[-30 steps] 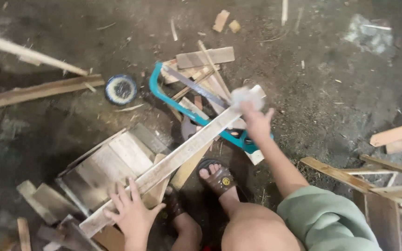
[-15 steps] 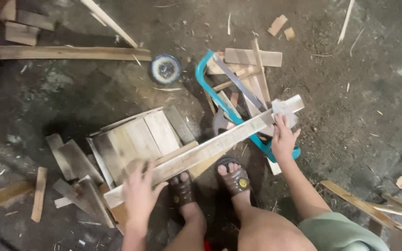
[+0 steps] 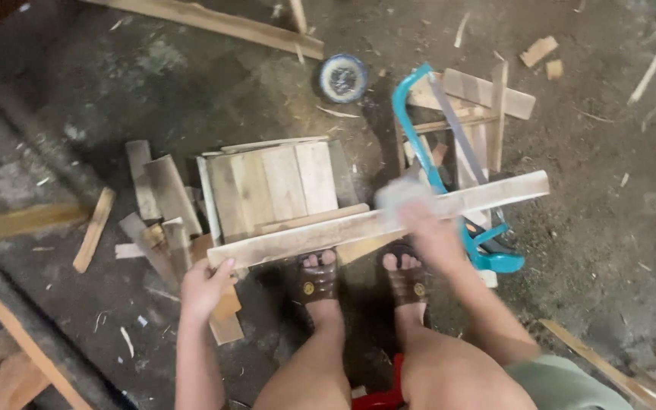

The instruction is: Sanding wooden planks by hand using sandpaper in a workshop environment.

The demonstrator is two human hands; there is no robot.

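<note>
Two hands on one long wooden slat (image 3: 377, 220), and it lies almost level across the view, over the small plank crate (image 3: 271, 186) and just above the toes of both brown sandals (image 3: 317, 278). Left hand (image 3: 205, 288) is clamped on the slat's near-left end, fingers curled up around the edge, thumb tucked by the corner. Right hand (image 3: 419, 224) sits on the slat about midway, blurred with motion, pressing a pale block or pad (image 3: 402, 193) (too smeared to say what kind) against the top face; whether those fingers wrap it tight or just bear down flat, I cannot tell. Slat's far-right end pokes out over the blue-framed hand saw (image 3: 449, 182), which lies on the dirt floor (image 3: 609, 228) with its handle near the right foot and its frame arching up toward a loose pile of offcut boards (image 3: 480, 95). Left of the crate, a scatter of short plank pieces (image 3: 157, 190) lies fanned out, some overlapping. Beyond the crate, a round blue-rimmed disc (image 3: 342, 77) rests flat on the ground, well apart from both hands. One long batten (image 3: 222, 26) runs along the top of the view, and more timber lengths sit at the lower left and lower right corners.
</note>
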